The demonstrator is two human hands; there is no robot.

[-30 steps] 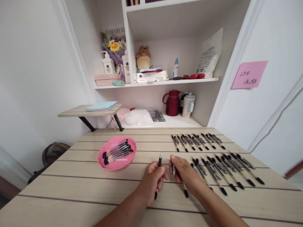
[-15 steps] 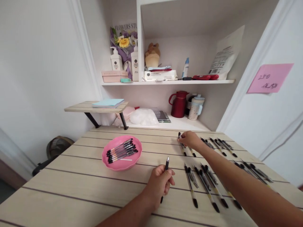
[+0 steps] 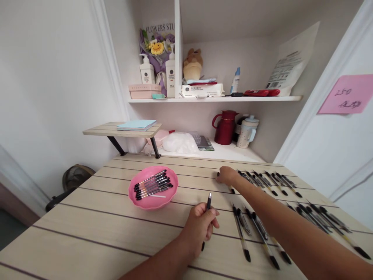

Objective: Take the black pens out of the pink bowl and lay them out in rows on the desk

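My left hand (image 3: 202, 222) is closed around a pen (image 3: 209, 201) above the front middle of the table. The pen's pointed end sticks up past my thumb, and its black lower end shows beneath the hand. Farther back, my right hand (image 3: 228, 175) is closed low over the tabletop. A small black pen end (image 3: 218, 174) pokes out at its fingertips; the hand hides the rest. Another black end (image 3: 232, 190) shows just below that hand. Several pens with black ends (image 3: 241, 233) lie in rows beside and beyond my right forearm, some partly covered by it.
A pink scalloped bowl (image 3: 140, 205) on the left holds several pens and a white stick. Behind it stands a small raised shelf (image 3: 99, 129) with blue paper. A red jug (image 3: 225, 127) and a pale cup (image 3: 247, 132) stand at the back, under a wall shelf (image 3: 247, 99).
My right hand has drawn down slightly over the pens beneath it, hiding more of them. My left hand keeps its hold on the pen. The whole view has shifted a little.
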